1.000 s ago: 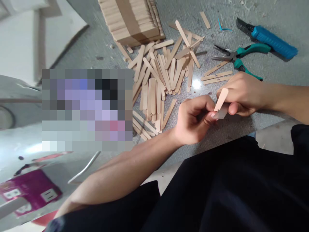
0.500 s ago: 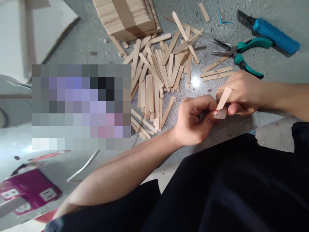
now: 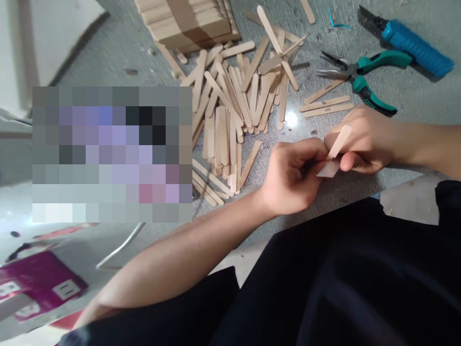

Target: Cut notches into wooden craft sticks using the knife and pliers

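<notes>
Fingers of the left hand (image 3: 290, 178), in the head view, are curled closed, with thumb and forefinger pinching a wooden stick (image 3: 341, 141) together with a pale flat piece (image 3: 329, 168) just below it; we cannot make out whether the two are joined. On the right hand (image 3: 363, 139) the fingers bend in behind the stick, the thumb tip close to the flat piece, but we cannot tell what, if anything, they grip. Both hands meet over the grey surface (image 3: 126, 48). Just past the right hand we see three notched sticks (image 3: 336, 101) beside green-handled pliers (image 3: 360, 72), whose jaws stand apart, and a blue cutter knife (image 3: 414, 45). Left of these spreads a heap of loose sticks (image 3: 225, 100), with a banded stack (image 3: 187, 24) beyond it.
</notes>
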Demonstrator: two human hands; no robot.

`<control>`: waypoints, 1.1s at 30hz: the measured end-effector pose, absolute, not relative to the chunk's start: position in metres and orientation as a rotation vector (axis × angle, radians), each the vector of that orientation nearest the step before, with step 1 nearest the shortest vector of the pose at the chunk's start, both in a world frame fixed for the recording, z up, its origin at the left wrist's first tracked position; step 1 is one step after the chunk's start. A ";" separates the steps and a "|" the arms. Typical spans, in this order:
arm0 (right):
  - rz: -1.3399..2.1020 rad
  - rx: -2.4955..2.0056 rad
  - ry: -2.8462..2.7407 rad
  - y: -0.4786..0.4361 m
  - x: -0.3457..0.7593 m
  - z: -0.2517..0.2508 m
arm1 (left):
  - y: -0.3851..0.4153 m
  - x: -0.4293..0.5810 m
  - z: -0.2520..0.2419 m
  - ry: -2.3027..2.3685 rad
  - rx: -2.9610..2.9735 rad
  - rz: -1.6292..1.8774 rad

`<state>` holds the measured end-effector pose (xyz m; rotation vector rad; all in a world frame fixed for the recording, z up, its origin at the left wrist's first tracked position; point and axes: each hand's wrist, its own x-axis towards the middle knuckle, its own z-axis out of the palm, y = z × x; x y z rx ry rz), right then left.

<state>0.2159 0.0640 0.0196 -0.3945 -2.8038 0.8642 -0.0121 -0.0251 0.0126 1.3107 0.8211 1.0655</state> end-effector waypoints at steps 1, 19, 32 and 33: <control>0.866 -0.391 -2.780 0.063 0.215 0.018 | -0.026 -0.011 0.011 0.811 1.308 1.071; 0.447 -0.445 -2.798 0.066 0.222 0.013 | -0.031 0.000 0.001 0.615 0.841 1.084; 0.380 -0.448 -2.677 0.065 0.222 0.010 | -0.027 0.004 -0.008 0.567 0.823 1.122; 0.403 -0.443 -2.661 0.065 0.221 0.010 | -0.027 0.003 -0.007 0.561 0.822 1.122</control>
